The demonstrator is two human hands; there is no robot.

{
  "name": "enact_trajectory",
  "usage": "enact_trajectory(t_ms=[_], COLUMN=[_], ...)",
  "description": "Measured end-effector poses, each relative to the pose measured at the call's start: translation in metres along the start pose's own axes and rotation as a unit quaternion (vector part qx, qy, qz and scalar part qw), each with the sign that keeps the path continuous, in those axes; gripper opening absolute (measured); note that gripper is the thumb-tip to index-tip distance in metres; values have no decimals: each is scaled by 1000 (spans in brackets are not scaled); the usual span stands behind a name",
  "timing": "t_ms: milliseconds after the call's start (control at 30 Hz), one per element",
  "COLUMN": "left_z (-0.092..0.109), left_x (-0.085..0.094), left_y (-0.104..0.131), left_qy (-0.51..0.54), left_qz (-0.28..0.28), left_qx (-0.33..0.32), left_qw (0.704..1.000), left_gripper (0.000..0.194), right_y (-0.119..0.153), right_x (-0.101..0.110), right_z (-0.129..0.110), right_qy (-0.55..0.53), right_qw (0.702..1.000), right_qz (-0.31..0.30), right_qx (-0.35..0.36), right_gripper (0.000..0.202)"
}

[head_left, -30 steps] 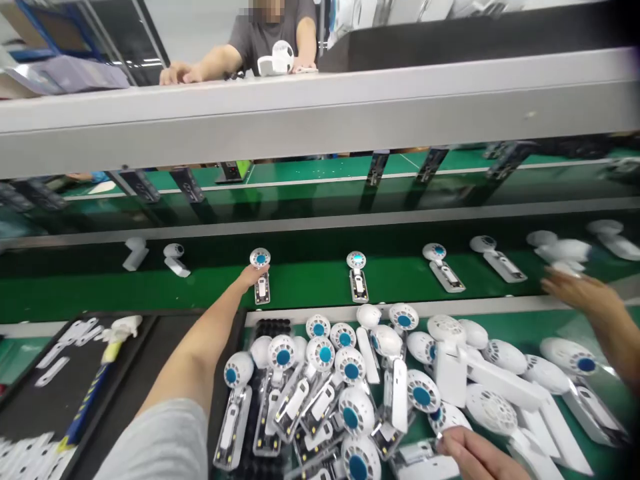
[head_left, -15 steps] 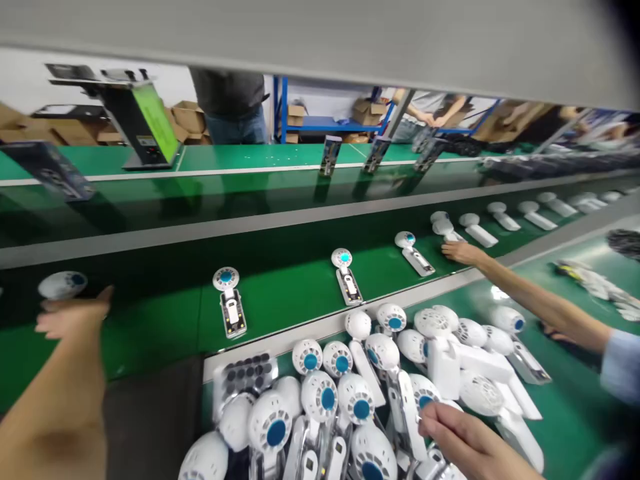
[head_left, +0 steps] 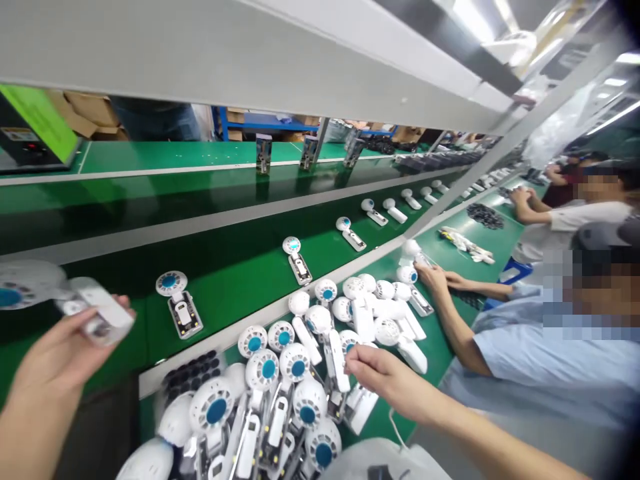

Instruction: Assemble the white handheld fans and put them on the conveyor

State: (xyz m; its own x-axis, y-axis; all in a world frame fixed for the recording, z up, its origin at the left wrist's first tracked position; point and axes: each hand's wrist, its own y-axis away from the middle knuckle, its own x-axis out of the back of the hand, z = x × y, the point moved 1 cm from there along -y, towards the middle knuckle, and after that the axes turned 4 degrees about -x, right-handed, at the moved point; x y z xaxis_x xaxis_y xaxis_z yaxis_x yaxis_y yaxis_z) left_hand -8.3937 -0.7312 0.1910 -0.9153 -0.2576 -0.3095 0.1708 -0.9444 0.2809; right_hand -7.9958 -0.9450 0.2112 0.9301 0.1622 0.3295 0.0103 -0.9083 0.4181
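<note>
My left hand (head_left: 63, 343) has thumb and fingers closed around the handle of a white unit (head_left: 107, 310), held tilted above the belt, its round head running to the left edge of view; my right hand (head_left: 390, 380) hangs over the heap of units (head_left: 263, 369), fingertips drawn together (whether a small part sits between them, I cannot tell). I judge the step in hand to be handling this one unit; the next move would call for a firm grip on the handle and a level head.

Outward from there, the green belt (head_left: 235, 273) has open room between my hand and the nearest belt unit (head_left: 179, 310), and more between that one and the next; the pale rail (head_left: 273, 303) edges the belt, with the heap crowding its near side; beyond my right hand, a co-worker's hands (head_left: 435, 277) and blue sleeve (head_left: 515, 333) limit that side; the grey beam (head_left: 250, 60) crosses overhead.
</note>
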Motion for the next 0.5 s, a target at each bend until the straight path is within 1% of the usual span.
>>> enact_trajectory(t_ms=[33, 67, 133, 167, 233, 300, 367, 500], left_z=[-6, -12, -27, -36, -54, -72, -85, -98], left_x=[-23, -47, -90, -108, -138, -159, -173, -194], left_y=[22, 44, 87, 107, 142, 171, 195, 233], left_qy=[36, 50, 51, 48, 44, 40, 24, 6], left_qz=[-24, -57, -86, -100, -156, -198, -207, -226], left_qx=[19, 50, 59, 72, 104, 125, 127, 126], left_qw=[999, 996, 993, 991, 981, 971, 970, 966], left_gripper=[14, 12, 15, 15, 23, 27, 26, 28], right_y=[5, 9, 18, 23, 32, 40, 47, 59], right_x=[1, 1, 2, 2, 3, 4, 4, 7], right_z=[-3, -6, -10, -12, -14, -15, -16, -14], right_qy=[5, 12, 31, 42, 61, 76, 88, 104], right_qw=[1000, 1000, 998, 996, 992, 987, 981, 970], right_qz=[-2, -4, -6, -5, -2, -2, -6, -8], right_qx=[13, 26, 58, 76, 111, 142, 173, 221], right_gripper=[30, 30, 28, 27, 25, 23, 22, 22])
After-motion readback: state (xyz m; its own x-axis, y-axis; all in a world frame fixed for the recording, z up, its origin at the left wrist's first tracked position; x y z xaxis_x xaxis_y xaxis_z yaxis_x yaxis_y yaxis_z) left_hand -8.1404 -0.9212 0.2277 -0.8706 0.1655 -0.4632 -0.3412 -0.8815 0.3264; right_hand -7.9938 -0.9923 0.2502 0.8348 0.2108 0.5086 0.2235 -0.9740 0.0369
